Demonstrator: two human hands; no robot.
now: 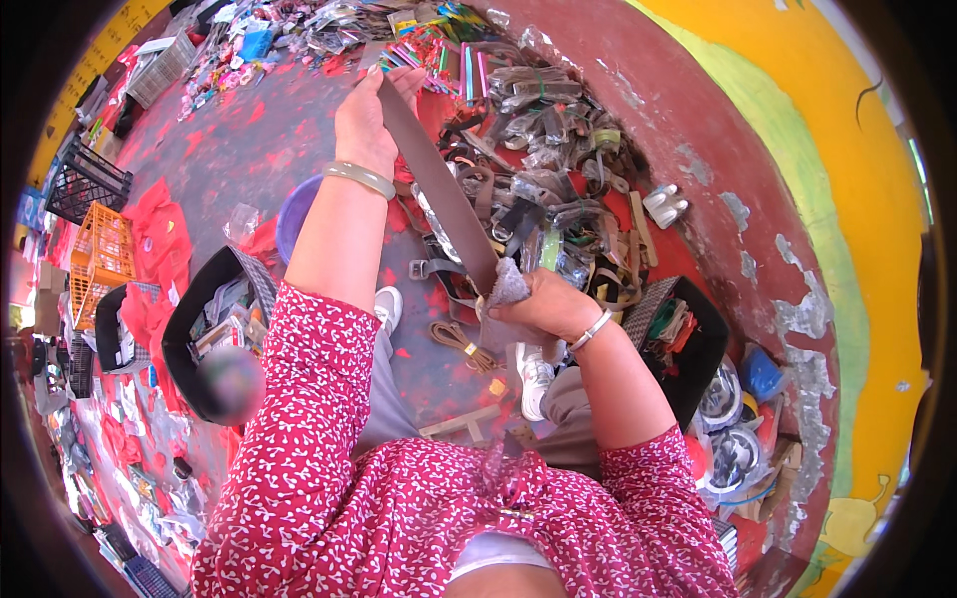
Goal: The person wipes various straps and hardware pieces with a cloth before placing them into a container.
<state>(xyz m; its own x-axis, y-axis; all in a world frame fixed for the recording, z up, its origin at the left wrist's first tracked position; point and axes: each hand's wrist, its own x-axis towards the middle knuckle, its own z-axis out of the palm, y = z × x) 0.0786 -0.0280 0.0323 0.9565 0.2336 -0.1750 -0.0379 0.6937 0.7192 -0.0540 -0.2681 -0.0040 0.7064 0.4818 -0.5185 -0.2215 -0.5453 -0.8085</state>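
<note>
A wide brown belt (436,177) is stretched slantwise between my hands. My left hand (367,125) grips its far upper end, the thumb along the edge and the fingers partly hidden behind it. My right hand (553,307) is closed round a grey cloth (510,285), pressed against the belt's lower end. The buckle end is mostly hidden by that hand. Beyond and to the right lies a heap of belts (558,204), several in clear plastic. A coiled tan cord (462,345) rests on the floor between my shoes.
Black boxes with mixed goods stand at my left (189,329) and right (706,349). A purple basin (295,217) is partly behind my left arm. Orange (103,249) and black crates (88,181) stand farther left. A peeling red wall (743,189) curves along the right.
</note>
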